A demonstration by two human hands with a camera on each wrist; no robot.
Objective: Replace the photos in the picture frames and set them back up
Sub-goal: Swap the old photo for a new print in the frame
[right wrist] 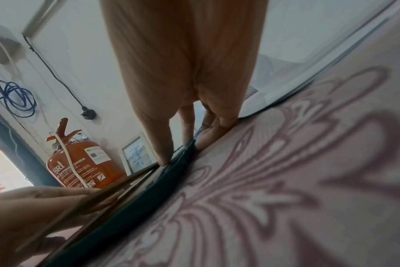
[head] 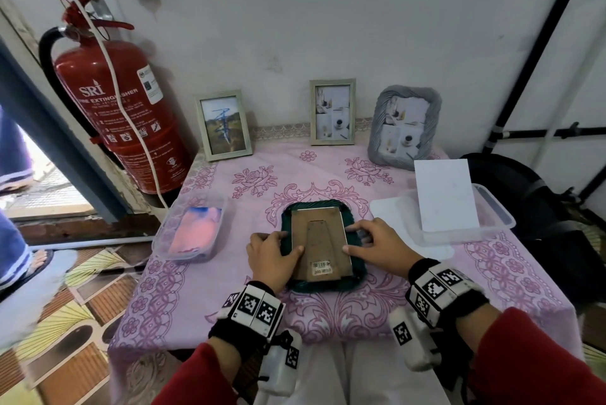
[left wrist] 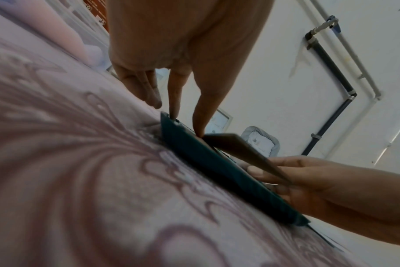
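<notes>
Between the left hand [head: 273,255] and right hand [head: 377,245], a face-down green frame [head: 323,249], fingertips seemingly pressing its backing, neither hand gripping.

Green frame [head: 319,247] lies face-down at table centre, both hands on it: left hand [head: 273,255] at 9 o'clock, right hand [head: 377,249] at 3. Tub [head: 191,231] stands near at 9; tray [head: 459,217] with white sheet [head: 446,195] near at 2–3. Three upright frames line the far edge: 11 [head: 224,124], 12 [head: 333,111], 1 [head: 403,131]. Bare cloth [head: 262,175] between them and centre gives passage. Extinguisher [head: 121,109] stands off-table at 10.
</notes>
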